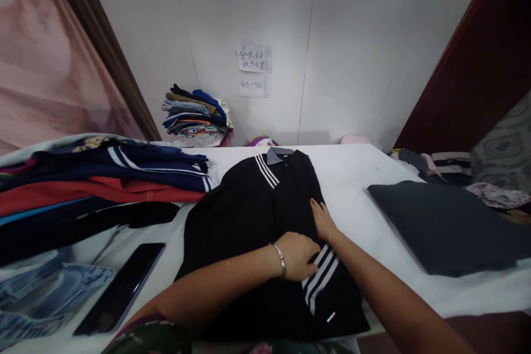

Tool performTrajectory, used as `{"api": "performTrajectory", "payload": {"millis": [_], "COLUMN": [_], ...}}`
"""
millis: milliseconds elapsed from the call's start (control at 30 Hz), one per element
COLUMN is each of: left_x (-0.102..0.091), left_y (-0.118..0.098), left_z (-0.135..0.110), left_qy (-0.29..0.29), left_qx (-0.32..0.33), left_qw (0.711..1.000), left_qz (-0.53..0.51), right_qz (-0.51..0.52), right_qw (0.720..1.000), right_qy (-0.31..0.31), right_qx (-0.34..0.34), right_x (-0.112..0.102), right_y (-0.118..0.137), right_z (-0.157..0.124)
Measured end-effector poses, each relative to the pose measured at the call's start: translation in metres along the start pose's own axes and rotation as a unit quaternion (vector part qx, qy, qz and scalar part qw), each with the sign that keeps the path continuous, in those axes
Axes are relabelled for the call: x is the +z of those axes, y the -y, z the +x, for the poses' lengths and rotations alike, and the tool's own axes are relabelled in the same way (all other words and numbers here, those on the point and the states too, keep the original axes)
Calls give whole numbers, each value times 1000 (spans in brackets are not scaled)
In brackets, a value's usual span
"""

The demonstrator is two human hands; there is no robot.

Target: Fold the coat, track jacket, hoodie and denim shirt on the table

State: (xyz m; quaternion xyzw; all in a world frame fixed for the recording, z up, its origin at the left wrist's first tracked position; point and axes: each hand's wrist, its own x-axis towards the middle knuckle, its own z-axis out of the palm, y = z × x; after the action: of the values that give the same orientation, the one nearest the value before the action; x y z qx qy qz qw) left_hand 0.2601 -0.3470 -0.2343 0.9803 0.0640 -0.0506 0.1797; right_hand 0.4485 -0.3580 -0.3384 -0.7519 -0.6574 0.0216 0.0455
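Note:
A black shirt (253, 215) with white stripes and a grey collar lies spread on the white table (352, 177) in front of me. My left hand (296, 254), with a silver bracelet at the wrist, rests on the shirt near its striped sleeve cuff, fingers curled down onto the cloth. My right hand (321, 220) lies flat on the shirt just beyond it, fingers stretched out and pressing the fabric. Neither hand lifts anything.
A pile of blue, red and black clothes (91, 182) covers the table's left side. A dark phone (120, 287) and a denim piece (45, 293) lie near left. A folded dark grey garment (448, 227) sits right. A folded stack (197, 116) stands by the wall.

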Motion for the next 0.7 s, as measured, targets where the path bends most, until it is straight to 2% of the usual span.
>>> {"api": "performTrajectory", "payload": {"millis": [100,200,267,367,433,467,533,700], "left_x": [14,16,13,9,10,11,17,36], "left_y": [-2,1,1,-2,-4,-5,-7,-10], "left_z": [4,2,0,-2,-1,1,5,14], "left_qy": [16,-33,-42,-32,-19,-10,16,58], "left_qx": [-39,-69,-87,-102,-93,-86,-78,-95], "left_qw": [998,986,977,972,974,975,975,961], "left_qz": [-53,-148,-191,-209,-206,-205,-207,-254], "right_qz": [68,205,341,532,608,628,645,650], "right_qw": [998,978,939,840,775,752,727,708], "right_qy": [-16,-25,-24,-32,-43,-47,-59,-95], "right_qx": [2,15,35,103,167,193,228,257], "right_x": [2,-3,-13,-31,-42,-46,-50,-43], "right_y": [-5,-13,-21,-31,-35,-36,-38,-42], "right_z": [3,8,12,20,30,37,53,93]}}
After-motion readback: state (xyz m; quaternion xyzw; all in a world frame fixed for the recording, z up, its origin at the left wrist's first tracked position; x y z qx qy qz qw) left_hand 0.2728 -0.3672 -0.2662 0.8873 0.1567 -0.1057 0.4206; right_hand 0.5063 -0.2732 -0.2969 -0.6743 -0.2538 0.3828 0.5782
